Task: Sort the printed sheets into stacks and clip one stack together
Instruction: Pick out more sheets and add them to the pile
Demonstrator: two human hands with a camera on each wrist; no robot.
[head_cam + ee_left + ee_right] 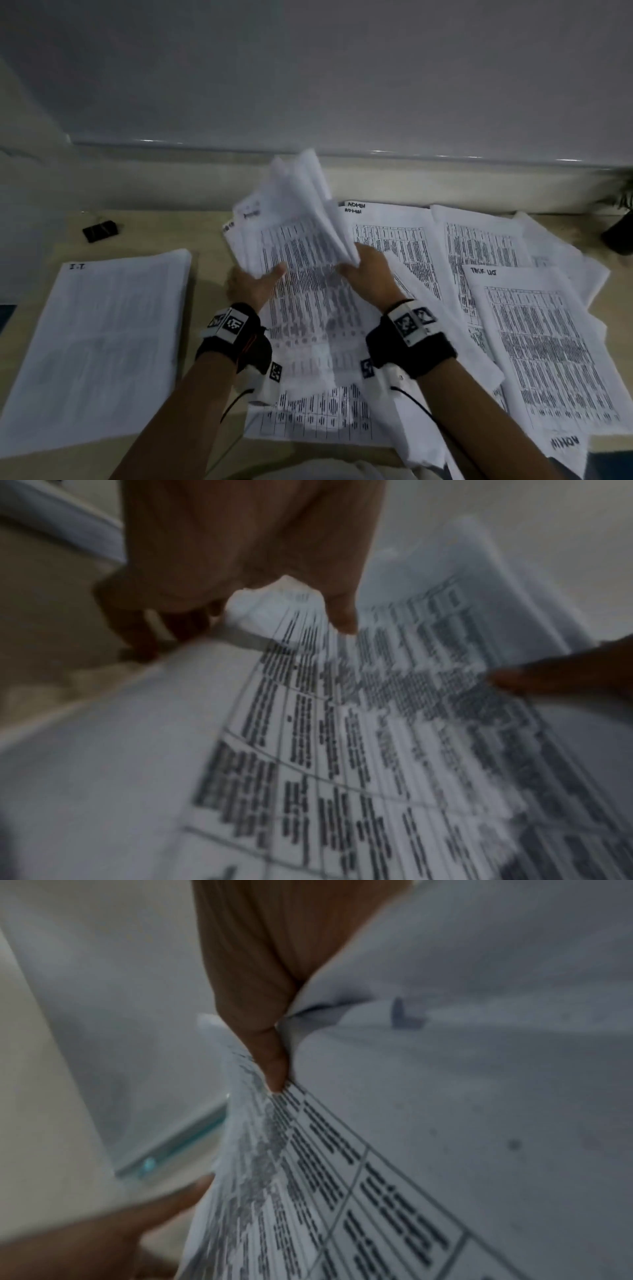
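Your left hand (255,284) holds the left edge of a bundle of printed sheets (301,274) lifted over the middle of the table (209,233). In the left wrist view the thumb lies on the printed face and the curled fingers (137,631) go under the edge, so this hand is pinching the bundle. Your right hand (368,270) grips the right side of the same bundle: its thumb presses on the print while several upper sheets fold back over the hand and stand up toward the wall. In the right wrist view the thumb (270,1056) is clamped against the paper, with blank backs of sheets to its right.

The bundle's near end droops down to the table edge between your two wrists, and the print there is blurred.

To the left, well apart from the bundle, lies a neat stack (99,342) with a handwritten "I.T." at its top corner. Beyond it, near the far left of the table, sits a black binder clip (100,231), touching no paper. To the right, loose printed pages (496,274) overlap one another in a spread; some are headed "ADMIN" by hand. A dark plant pot (620,233) stands at the far right edge.
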